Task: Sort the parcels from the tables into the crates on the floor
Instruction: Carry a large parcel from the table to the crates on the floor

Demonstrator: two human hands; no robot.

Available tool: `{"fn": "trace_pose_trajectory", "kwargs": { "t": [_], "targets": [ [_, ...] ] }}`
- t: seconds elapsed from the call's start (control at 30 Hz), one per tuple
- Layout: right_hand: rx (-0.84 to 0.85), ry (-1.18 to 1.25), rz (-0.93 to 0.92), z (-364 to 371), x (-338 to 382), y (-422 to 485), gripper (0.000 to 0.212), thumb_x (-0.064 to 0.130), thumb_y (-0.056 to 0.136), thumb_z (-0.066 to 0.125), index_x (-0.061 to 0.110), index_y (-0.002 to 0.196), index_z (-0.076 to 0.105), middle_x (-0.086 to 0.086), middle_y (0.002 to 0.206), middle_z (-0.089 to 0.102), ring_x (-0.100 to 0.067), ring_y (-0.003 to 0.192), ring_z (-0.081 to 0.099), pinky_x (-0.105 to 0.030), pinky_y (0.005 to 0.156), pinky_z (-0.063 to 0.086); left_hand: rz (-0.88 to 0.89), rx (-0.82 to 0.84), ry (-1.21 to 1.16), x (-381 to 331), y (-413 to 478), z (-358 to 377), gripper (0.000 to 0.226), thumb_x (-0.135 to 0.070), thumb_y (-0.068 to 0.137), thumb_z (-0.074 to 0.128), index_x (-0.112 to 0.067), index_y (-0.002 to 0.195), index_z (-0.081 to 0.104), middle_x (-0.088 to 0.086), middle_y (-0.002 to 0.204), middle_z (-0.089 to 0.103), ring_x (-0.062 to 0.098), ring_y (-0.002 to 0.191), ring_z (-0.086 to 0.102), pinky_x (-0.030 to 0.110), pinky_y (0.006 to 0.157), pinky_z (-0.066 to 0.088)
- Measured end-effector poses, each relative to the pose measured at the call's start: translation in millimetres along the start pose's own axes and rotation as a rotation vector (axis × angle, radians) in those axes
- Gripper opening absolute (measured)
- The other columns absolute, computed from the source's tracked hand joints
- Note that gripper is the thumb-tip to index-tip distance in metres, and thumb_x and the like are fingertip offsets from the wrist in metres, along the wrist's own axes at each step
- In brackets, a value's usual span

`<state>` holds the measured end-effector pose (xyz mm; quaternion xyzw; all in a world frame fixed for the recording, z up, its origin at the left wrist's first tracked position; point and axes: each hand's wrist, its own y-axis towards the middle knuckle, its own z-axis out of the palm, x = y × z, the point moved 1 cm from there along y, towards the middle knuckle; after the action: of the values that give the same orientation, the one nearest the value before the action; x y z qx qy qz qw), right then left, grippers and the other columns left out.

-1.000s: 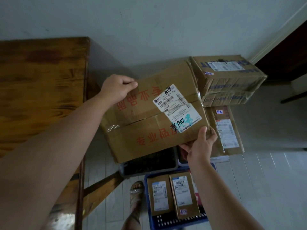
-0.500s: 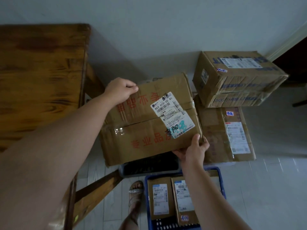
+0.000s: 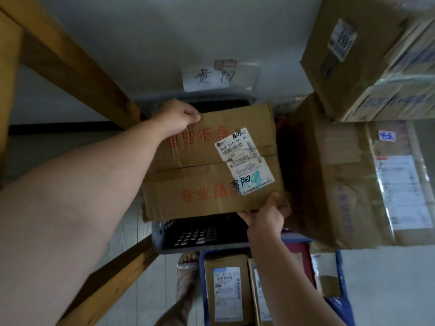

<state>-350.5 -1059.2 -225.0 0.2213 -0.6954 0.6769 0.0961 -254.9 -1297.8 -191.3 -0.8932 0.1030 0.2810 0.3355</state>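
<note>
You have the flat brown cardboard parcel with red printed characters and a white shipping label (image 3: 200, 180) in both hands. It sits level above the dark grey plastic crate (image 3: 200, 234) on the floor. Your left hand (image 3: 179, 116) curls its fingers over the parcel's far left edge. Your right hand (image 3: 266, 215) clamps the near right corner, thumb on top and fingers tucked beneath. Whether the parcel's underside already touches the crate's rim is hard to tell from this angle.

A white paper sign with handwritten characters (image 3: 207, 78) hangs on the wall just behind the crate. To the right stands a large taped cardboard box (image 3: 341, 184), close beside the parcel, with another carton (image 3: 364, 55) stacked on it. Nearer you, a blue plastic crate (image 3: 340, 267) holds small brown parcels (image 3: 226, 290) (each bears a white label). Your sandalled foot (image 3: 186, 267) rests just left of it, and the wooden table frame (image 3: 70, 62) runs along the left.
</note>
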Motion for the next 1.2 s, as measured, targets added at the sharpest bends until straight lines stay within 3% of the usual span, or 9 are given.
{"fn": "trace_pose_trajectory", "kwargs": {
  "t": [0.07,0.2,0.33,0.47,0.67,0.93,1.07,1.2],
  "targets": [
    [0.002,-0.014,-0.026,6.5,-6.0,11.5,0.051,0.044,0.098,0.045,0.039,0.143,0.02,-0.006,0.137,0.042,-0.028,0.082,0.062,-0.047,0.076,0.058,0.009,-0.028,-0.008,5.7,14.0,9.9,0.027,-0.026,0.095,0.054,-0.014,0.117,0.066,0.002,0.121,0.062,0.021,0.113,0.055,0.027,0.091,0.038],
    [0.084,-0.021,-0.088,32.9,-15.7,20.9,0.042,0.039,0.097,0.048,0.046,0.133,0.027,-0.007,0.137,0.048,-0.032,0.1,0.065,-0.032,0.057,0.059,0.008,-0.13,-0.085,25.0,47.1,10.8,0.026,-0.024,0.097,0.051,-0.016,0.117,0.065,0.001,0.115,0.06,0.015,0.105,0.052,0.027,0.091,0.035],
    [0.124,-0.011,-0.13,61.8,-14.8,27.4,0.028,0.037,0.098,0.046,0.047,0.115,0.027,0.0,0.12,0.048,-0.029,0.098,0.064,-0.033,0.063,0.059,0.052,-0.191,-0.126,31.0,74.7,-5.2,0.027,-0.022,0.095,0.052,-0.014,0.119,0.063,0.004,0.106,0.06,0.016,0.098,0.052,0.026,0.087,0.037],
    [0.13,-0.018,-0.16,81.0,-14.1,31.3,0.03,0.04,0.097,0.047,0.049,0.11,0.021,-0.003,0.132,0.045,-0.03,0.101,0.064,-0.03,0.059,0.058,0.101,-0.219,-0.092,27.4,89.9,-16.0,0.028,-0.017,0.095,0.053,-0.008,0.12,0.062,0.005,0.102,0.056,0.011,0.087,0.052,0.018,0.07,0.037],
    [0.159,-0.01,-0.177,74.7,-9.2,33.9,0.022,0.036,0.099,0.045,0.041,0.112,0.029,0.0,0.115,0.053,-0.03,0.092,0.068,-0.036,0.068,0.06,0.156,-0.309,-0.029,30.7,94.4,-22.2,0.024,-0.016,0.091,0.059,-0.009,0.112,0.067,0.004,0.096,0.059,0.013,0.092,0.052,0.018,0.077,0.035],
    [0.109,-0.108,-0.158,70.6,2.2,32.5,0.02,0.036,0.099,0.045,0.036,0.117,0.036,-0.005,0.12,0.055,-0.025,0.085,0.068,-0.035,0.07,0.06,0.168,-0.333,-0.011,23.6,84.7,-15.7,0.022,-0.011,0.09,0.057,-0.002,0.106,0.069,0.008,0.093,0.062,0.015,0.09,0.055,0.018,0.067,0.035],
    [0.074,-0.161,-0.182,72.8,3.3,44.2,0.02,0.037,0.099,0.046,0.032,0.116,0.038,-0.006,0.125,0.054,-0.031,0.096,0.066,-0.032,0.062,0.059,0.177,-0.37,0.076,24.7,92.3,-15.3,0.023,-0.015,0.09,0.058,-0.002,0.104,0.071,0.018,0.104,0.068,0.027,0.1,0.061,0.026,0.081,0.044],
    [0.078,-0.065,-0.127,78.6,4.5,62.4,0.016,0.034,0.099,0.047,0.03,0.113,0.039,-0.006,0.132,0.049,-0.034,0.108,0.059,-0.031,0.054,0.055,0.216,-0.421,0.17,24.2,96.4,0.3,0.026,-0.019,0.093,0.053,-0.004,0.106,0.07,0.016,0.109,0.068,0.029,0.103,0.06,0.025,0.08,0.04]
  ]
}}
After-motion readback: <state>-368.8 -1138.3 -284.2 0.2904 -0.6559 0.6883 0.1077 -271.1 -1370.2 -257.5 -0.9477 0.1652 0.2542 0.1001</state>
